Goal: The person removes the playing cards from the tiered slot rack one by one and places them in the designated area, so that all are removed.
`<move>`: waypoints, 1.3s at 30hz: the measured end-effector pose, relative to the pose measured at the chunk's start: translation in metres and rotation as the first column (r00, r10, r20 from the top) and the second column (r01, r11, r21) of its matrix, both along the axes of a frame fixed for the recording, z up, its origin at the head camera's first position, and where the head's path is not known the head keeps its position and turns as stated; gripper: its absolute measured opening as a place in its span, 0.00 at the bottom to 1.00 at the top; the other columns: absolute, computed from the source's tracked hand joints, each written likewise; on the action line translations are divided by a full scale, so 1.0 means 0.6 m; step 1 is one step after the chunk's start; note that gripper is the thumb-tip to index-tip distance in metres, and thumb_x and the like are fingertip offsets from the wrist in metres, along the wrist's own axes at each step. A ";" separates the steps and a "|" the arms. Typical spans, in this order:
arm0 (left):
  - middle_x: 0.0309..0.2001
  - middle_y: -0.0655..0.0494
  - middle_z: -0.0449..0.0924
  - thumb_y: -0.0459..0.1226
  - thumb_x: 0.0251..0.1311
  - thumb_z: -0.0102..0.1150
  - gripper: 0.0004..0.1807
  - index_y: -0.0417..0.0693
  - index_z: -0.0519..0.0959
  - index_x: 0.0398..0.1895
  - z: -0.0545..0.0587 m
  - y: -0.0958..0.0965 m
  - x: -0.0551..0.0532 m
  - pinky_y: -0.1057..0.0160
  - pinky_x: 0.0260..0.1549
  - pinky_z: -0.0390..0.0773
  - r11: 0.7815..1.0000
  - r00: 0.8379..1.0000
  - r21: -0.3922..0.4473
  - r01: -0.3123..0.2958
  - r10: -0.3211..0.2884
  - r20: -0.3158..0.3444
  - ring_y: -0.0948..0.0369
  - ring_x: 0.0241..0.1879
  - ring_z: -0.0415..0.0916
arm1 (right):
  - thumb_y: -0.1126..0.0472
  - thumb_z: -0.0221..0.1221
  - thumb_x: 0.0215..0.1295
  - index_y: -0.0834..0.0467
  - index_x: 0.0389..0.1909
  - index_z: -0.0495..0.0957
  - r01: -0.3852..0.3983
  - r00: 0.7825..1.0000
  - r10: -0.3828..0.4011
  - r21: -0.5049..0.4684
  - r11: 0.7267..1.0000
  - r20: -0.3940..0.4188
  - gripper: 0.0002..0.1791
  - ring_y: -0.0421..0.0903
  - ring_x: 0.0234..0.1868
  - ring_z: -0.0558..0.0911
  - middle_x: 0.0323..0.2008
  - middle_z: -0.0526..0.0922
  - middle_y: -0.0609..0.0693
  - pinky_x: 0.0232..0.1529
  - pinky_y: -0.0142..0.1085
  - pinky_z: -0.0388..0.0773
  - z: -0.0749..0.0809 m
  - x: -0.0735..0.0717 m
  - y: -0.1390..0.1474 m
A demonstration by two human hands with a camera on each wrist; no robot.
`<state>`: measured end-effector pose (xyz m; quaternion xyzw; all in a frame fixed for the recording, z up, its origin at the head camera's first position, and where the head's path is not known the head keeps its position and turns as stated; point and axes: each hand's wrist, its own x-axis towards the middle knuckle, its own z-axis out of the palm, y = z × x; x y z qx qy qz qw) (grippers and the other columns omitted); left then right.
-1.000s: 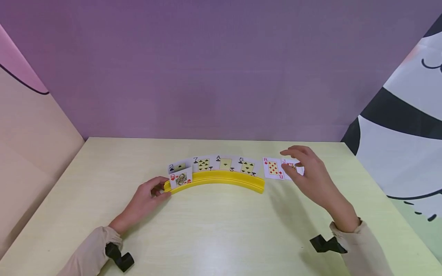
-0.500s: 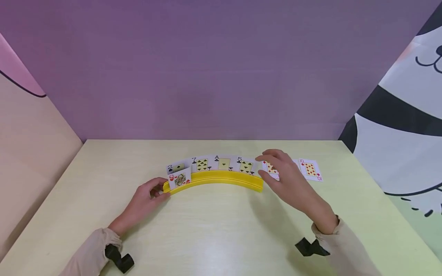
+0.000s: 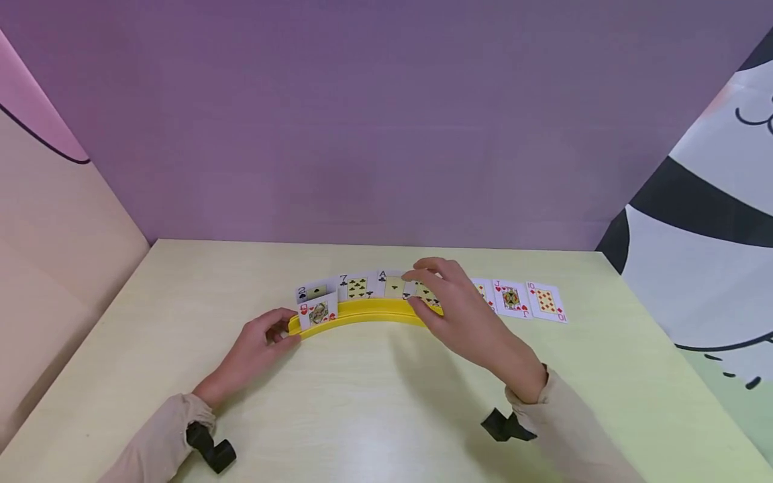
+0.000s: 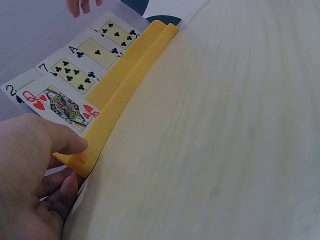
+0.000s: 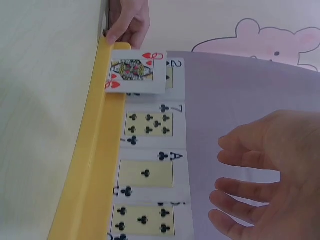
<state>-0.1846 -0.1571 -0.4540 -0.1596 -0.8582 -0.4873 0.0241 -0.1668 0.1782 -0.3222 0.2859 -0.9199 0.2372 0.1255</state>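
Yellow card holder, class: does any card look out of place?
The queen of hearts stands out: alone at the left front of the holder, it partly hides the two, while the seven, ace and five stand side by side.

In the head view my right grip (image 3: 465, 316) hides the end of the yellow holder (image 3: 374, 310) toward the right edge of the table (image 3: 338, 402); the near edge is cut off.

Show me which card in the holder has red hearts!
The queen of hearts, in front of the 2; other cards in the holder show black marks.
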 end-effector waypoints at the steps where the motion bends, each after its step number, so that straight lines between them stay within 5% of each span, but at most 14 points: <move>1: 0.44 0.49 0.80 0.30 0.61 0.65 0.19 0.39 0.77 0.56 0.000 0.000 0.000 0.68 0.37 0.76 1.000 1.000 0.000 -0.003 0.003 0.000 0.57 0.37 0.73 | 0.60 0.61 0.69 0.56 0.57 0.78 -0.010 1.000 0.010 -0.002 1.000 -0.002 0.17 0.50 0.64 0.67 0.61 0.72 0.51 0.54 0.44 0.77 0.000 0.000 -0.005; 20: 0.44 0.48 0.81 0.29 0.60 0.65 0.18 0.39 0.78 0.55 0.000 0.000 -0.006 0.68 0.36 0.77 1.000 1.000 -0.005 0.012 -0.012 -0.027 0.57 0.37 0.74 | 0.60 0.62 0.68 0.55 0.57 0.80 -0.182 0.983 0.183 0.052 0.982 -0.002 0.17 0.45 0.59 0.73 0.57 0.79 0.49 0.59 0.39 0.74 -0.011 -0.010 -0.138; 29: 0.42 0.50 0.81 0.29 0.60 0.66 0.17 0.41 0.79 0.52 -0.006 -0.002 -0.010 0.68 0.35 0.77 0.999 0.998 0.019 0.026 -0.025 -0.060 0.59 0.35 0.74 | 0.59 0.59 0.71 0.54 0.58 0.78 -0.205 0.978 0.201 0.068 0.976 0.060 0.17 0.46 0.59 0.73 0.58 0.79 0.48 0.61 0.40 0.72 -0.020 -0.025 -0.179; 39: 0.42 0.52 0.80 0.30 0.61 0.66 0.17 0.44 0.79 0.53 0.001 0.000 -0.011 0.67 0.36 0.77 1.000 0.999 0.016 0.014 -0.014 -0.036 0.57 0.35 0.74 | 0.66 0.61 0.67 0.56 0.52 0.81 -0.157 0.986 0.164 0.205 0.966 -0.021 0.14 0.49 0.56 0.73 0.53 0.80 0.49 0.60 0.38 0.72 -0.041 -0.033 -0.193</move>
